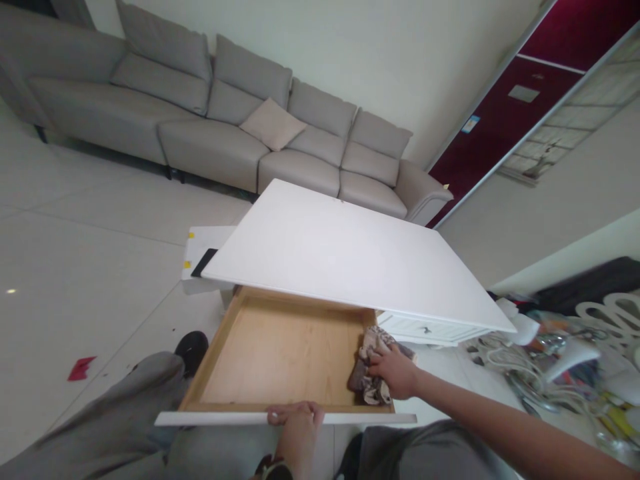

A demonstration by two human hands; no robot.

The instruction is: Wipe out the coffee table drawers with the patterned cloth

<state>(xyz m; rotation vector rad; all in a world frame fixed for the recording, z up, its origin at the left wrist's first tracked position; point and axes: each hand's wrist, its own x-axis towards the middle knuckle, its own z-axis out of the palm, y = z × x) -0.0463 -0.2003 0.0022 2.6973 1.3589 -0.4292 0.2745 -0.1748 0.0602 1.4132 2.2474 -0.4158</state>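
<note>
An open wooden drawer [270, 347] is pulled out from under a white table [345, 253]. My left hand [296, 421] grips the drawer's white front edge [210, 419], fingers curled over it. My right hand [395, 370] reaches into the drawer's right side and presses down on a crumpled brown patterned cloth [367, 383], fingers closed on it. The remainder of the drawer bottom is bare wood.
A grey sectional sofa [200, 127] with a beige cushion [273, 123] lines the far wall. A white box [200, 257] sits on the floor left of the table. Cables and clutter [565, 360] lie on the right. My knees are below the drawer. A red scrap [80, 367] lies on the floor.
</note>
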